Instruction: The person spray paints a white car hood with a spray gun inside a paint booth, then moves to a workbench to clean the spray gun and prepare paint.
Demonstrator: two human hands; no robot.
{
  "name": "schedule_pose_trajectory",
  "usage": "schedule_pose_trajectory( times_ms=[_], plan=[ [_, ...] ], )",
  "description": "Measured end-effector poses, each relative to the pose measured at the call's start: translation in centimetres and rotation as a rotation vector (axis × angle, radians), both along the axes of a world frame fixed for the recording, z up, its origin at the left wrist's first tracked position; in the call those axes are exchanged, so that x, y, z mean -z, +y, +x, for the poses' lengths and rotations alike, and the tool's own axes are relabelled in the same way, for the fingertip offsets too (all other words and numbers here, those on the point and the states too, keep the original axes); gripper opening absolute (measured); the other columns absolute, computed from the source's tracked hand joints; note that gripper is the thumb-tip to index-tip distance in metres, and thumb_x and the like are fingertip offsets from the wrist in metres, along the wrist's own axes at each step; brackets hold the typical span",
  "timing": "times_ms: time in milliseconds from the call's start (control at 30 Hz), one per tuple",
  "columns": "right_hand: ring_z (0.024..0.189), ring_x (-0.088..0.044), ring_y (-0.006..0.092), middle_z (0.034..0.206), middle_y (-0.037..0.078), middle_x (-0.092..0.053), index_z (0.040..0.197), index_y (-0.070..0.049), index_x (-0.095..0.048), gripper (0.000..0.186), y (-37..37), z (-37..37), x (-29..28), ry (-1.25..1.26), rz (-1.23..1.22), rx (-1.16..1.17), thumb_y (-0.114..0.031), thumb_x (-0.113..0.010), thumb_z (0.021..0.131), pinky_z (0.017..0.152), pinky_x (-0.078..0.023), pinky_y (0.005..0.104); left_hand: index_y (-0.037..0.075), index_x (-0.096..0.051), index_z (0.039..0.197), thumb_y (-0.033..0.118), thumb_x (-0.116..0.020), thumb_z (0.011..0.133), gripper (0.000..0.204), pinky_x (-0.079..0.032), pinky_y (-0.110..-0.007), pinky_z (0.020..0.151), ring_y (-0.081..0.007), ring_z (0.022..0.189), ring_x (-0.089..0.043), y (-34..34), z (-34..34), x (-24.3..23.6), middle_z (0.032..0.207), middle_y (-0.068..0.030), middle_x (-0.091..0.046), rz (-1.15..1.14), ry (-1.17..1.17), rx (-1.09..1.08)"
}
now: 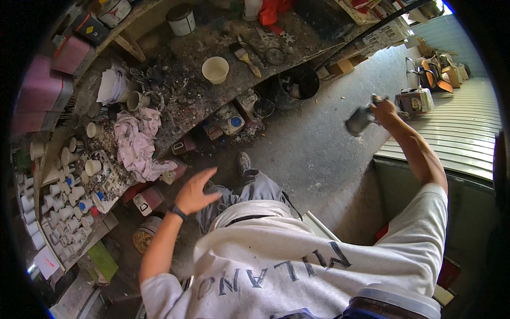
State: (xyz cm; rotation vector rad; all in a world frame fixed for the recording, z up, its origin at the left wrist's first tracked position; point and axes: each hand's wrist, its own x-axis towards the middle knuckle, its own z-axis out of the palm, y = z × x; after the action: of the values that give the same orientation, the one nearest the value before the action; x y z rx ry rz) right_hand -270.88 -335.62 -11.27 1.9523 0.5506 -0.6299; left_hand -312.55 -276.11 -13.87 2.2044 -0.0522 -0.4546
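My right hand (pixel 386 110) grips a dark metal spray gun (pixel 359 121) with a cup attached, held out to the right above the grey floor. My left hand (pixel 195 192) hangs empty, fingers apart, over my legs beside the dirty workbench (pixel 169 93). Near it on the bench lies a crumpled pink cloth (pixel 137 138). Farther back on the bench stand a cream cup (pixel 215 69) and a paint brush (pixel 244 58), and a white can (pixel 180 21) sits at the back.
Many small cups (pixel 71 212) crowd the left bench. A black bucket (pixel 300 95), jerrycans (pixel 231 118) and a pail (pixel 146 239) stand on the floor along the bench. Dark panels (pixel 409 178) border my right side, with stacked chairs (pixel 441 77) beyond.
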Motion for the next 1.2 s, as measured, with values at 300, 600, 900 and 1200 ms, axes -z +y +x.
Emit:
schedule_pose_trajectory(
  times_ms=[300,600,900,1200],
  plan=[
    [0.104,-0.071,0.0384,0.12,0.025,-0.069,0.141,-0.01,-0.043,0.046,-8.7,-1.1,-1.8,-0.252,0.354,0.34,-0.015,-0.054,0.096,0.087,-0.056,0.0462,0.002,-0.059,0.135,0.029,-0.075,0.086,0.057,-0.049,-0.046,0.101,-0.0396,0.119,-0.062,2.7,-14.8,9.1,0.13,-0.0204,-0.065,0.225,0.521,-0.23],
    [0.1,-0.072,0.0407,0.104,0.028,-0.072,0.147,-0.005,-0.033,0.054,-2.9,-2.2,5.5,-0.109,0.426,0.214,-0.015,-0.051,0.097,0.087,-0.055,0.0503,0.005,-0.055,0.141,0.03,-0.071,0.092,0.058,-0.049,-0.047,0.101,-0.0375,0.121,-0.059,5.7,-11.9,8.7,0.132,-0.0149,-0.065,0.359,0.475,-0.301],
    [0.101,-0.068,0.0484,0.103,0.029,-0.07,0.135,-0.008,-0.041,0.039,-2.0,-4.7,8.9,-0.162,0.687,0.555,-0.015,-0.046,0.097,0.087,-0.054,0.0561,0.004,-0.052,0.142,0.032,-0.07,0.091,0.06,-0.049,-0.046,0.103,-0.0382,0.12,-0.06,3.5,-8.9,5.6,0.133,-0.0168,-0.065,0.352,0.473,-0.153],
    [0.063,-0.06,0.018,0.075,0.004,-0.065,0.122,-0.008,-0.069,0.034,8.0,-11.2,12.4,-0.088,1.515,0.861,-0.007,-0.06,0.089,0.056,-0.047,0.0361,0.004,-0.054,0.138,0.028,-0.07,0.09,0.057,-0.049,-0.047,0.099,-0.04,0.117,-0.06,2.7,-2.7,3.3,0.129,-0.0171,-0.065,0.304,0.3,-0.128]
  ],
)
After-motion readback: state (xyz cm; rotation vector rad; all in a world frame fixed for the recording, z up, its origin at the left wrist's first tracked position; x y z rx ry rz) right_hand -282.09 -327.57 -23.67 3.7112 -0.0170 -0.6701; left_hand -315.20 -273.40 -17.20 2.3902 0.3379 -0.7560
